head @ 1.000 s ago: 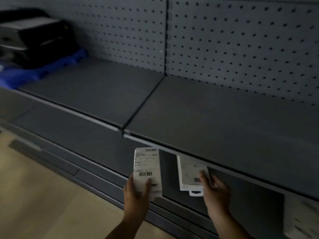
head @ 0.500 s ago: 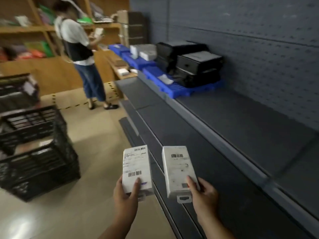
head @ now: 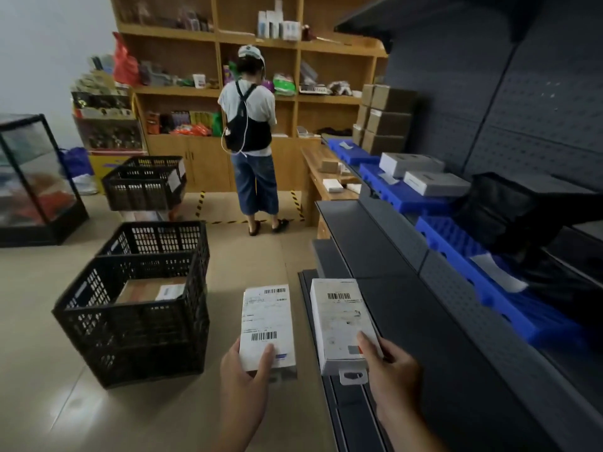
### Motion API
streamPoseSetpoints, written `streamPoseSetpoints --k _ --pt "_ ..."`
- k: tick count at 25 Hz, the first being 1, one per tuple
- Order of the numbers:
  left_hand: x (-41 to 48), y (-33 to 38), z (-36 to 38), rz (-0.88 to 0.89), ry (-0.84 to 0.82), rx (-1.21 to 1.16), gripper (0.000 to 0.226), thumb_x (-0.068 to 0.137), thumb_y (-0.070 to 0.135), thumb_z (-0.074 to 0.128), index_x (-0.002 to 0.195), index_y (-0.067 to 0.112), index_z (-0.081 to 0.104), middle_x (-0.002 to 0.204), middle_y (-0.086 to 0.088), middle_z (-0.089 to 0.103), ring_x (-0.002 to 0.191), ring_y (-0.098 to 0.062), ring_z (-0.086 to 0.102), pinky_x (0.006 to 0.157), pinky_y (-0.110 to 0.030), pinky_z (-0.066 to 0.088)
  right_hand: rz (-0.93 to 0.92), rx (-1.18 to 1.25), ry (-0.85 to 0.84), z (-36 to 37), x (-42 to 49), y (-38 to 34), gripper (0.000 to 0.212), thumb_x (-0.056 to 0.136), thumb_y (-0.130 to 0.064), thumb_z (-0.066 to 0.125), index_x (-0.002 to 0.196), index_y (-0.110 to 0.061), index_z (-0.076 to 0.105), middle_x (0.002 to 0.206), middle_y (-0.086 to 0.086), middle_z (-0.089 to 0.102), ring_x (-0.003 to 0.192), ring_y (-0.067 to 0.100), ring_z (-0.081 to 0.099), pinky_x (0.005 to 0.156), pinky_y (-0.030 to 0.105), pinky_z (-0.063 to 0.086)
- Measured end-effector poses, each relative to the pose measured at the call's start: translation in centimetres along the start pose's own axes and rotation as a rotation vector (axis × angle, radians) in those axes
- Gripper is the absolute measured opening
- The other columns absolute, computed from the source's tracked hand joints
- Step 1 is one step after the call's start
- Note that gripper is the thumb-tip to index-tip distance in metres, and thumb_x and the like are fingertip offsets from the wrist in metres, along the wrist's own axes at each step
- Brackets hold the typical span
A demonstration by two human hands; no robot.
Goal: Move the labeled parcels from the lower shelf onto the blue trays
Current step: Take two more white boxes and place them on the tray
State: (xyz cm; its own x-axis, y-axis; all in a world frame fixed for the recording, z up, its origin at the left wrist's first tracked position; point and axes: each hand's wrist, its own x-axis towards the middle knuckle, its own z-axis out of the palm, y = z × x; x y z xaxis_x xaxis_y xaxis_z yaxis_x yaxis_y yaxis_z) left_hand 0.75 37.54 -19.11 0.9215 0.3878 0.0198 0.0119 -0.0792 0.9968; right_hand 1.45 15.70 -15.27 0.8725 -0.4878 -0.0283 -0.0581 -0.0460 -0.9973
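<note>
White, flat labeled parcels, one gripped in each hand's fingers: left hand [head: 243, 373] and right hand [head: 393, 370].

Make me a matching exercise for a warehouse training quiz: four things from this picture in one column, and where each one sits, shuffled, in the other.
Things:
1. Parcel with the hang tab
2. Parcel covered by a shipping label
3. Brown box
4. Grey boxes

Places:
A. On the blue trays
B. In the left hand
C. Inside the near black crate
D. In the right hand

Pairs: 1-D, 2-B, 3-C, 4-A
</note>
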Motion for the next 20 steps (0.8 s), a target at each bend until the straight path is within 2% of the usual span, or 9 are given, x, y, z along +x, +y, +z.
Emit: streamPoseSetpoints --k 3,6,8,10,13,15,18,20 --pt "7.6 2.1 2.6 -0.011 0.052 -0.008 0.035 0.093 0.032 0.072 0.123 0.017 0.064 0.117 -0.008 0.067 0.098 -0.022 0.069 0.056 -0.014 0.056 -0.018 0.037 0.015 4.7 6.8 -2.5 0.021 0.082 -0.032 0.084 0.067 -0.044 0.079 0.067 -0.008 0.078 0.062 0.014 0.077 0.053 0.036 0.063" --pt "15.4 6.1 5.4 0.012 0.057 -0.024 0.036 0.094 0.026 0.071 0.123 0.007 0.064 0.112 -0.01 0.067 0.087 -0.015 0.068 0.049 -0.005 0.048 -0.057 0.088 0.05 9.2 13.5 -6.4 0.017 0.082 -0.032 0.084 0.072 -0.046 0.079 0.068 -0.007 0.079 0.063 0.013 0.077 0.058 0.042 0.066" --pt "20.4 8.6 7.1 0.022 0.044 -0.046 0.026 0.095 0.024 0.07 0.114 0.008 0.063 0.099 -0.003 0.067 0.072 -0.009 0.07 0.046 -0.004 0.046 -0.1 0.086 0.073 12.1 17.6 -8.9 0.015 0.082 -0.035 0.083 0.074 -0.047 0.079 0.069 -0.01 0.079 0.063 0.009 0.076 0.054 0.034 0.063" --pt "25.4 11.1 8.7 0.053 0.019 -0.08 0.019 0.095 0.025 0.069 0.107 0.013 0.06 0.091 0.005 0.065 0.068 0.004 0.07 0.044 -0.005 0.045 -0.147 0.109 0.108 15.0 21.4 -11.8 0.012 0.081 -0.038 0.083 0.074 -0.047 0.079 0.069 -0.012 0.078 0.062 0.008 0.076 0.05 0.027 0.059" --pt "34.2 13.8 11.6 0.149 -0.07 -0.087 0.021 0.095 0.036 0.067 0.11 0.021 0.062 0.095 0.008 0.07 0.073 -0.003 0.07 0.047 -0.011 0.047 -0.216 0.133 0.182 19.2 27.3 -15.6 0.017 0.081 -0.039 0.082 0.069 -0.051 0.077 0.068 -0.016 0.077 0.062 0.003 0.074 0.051 0.024 0.058" --pt "39.8 15.3 14.2 0.183 -0.188 -0.129 0.02 0.095 0.037 0.068 0.11 0.026 0.064 0.096 0.008 0.074 0.076 0.002 0.072 0.05 -0.01 0.049 -0.242 0.141 0.287 21.0 31.0 -17.6 0.019 0.082 -0.038 0.081 0.065 -0.045 0.078 0.068 -0.016 0.078 0.063 0.003 0.074 0.051 0.022 0.057" --pt "45.2 17.9 19.3 0.209 -0.421 -0.179 0.021 0.094 0.038 0.069 0.111 0.026 0.066 0.094 0.006 0.08 0.079 -0.009 0.077 0.057 -0.019 0.056 -0.222 0.176 0.46 20.4 35.2 -20.0 0.026 0.084 -0.035 0.08 0.059 -0.033 0.075 0.062 -0.018 0.075 0.059 0.001 0.073 0.044 0.015 0.052" --pt "47.1 19.7 23.2 0.235 -0.577 -0.197 0.016 0.095 0.037 0.068 0.109 0.031 0.065 0.094 0.016 0.079 0.078 -0.01 0.078 0.057 -0.021 0.059 -0.22 0.159 0.574 18.5 37.5 -21.1 0.029 0.085 -0.032 0.081 0.058 -0.03 0.071 0.053 -0.02 0.07 0.052 0.0 0.07 0.039 0.015 0.05"
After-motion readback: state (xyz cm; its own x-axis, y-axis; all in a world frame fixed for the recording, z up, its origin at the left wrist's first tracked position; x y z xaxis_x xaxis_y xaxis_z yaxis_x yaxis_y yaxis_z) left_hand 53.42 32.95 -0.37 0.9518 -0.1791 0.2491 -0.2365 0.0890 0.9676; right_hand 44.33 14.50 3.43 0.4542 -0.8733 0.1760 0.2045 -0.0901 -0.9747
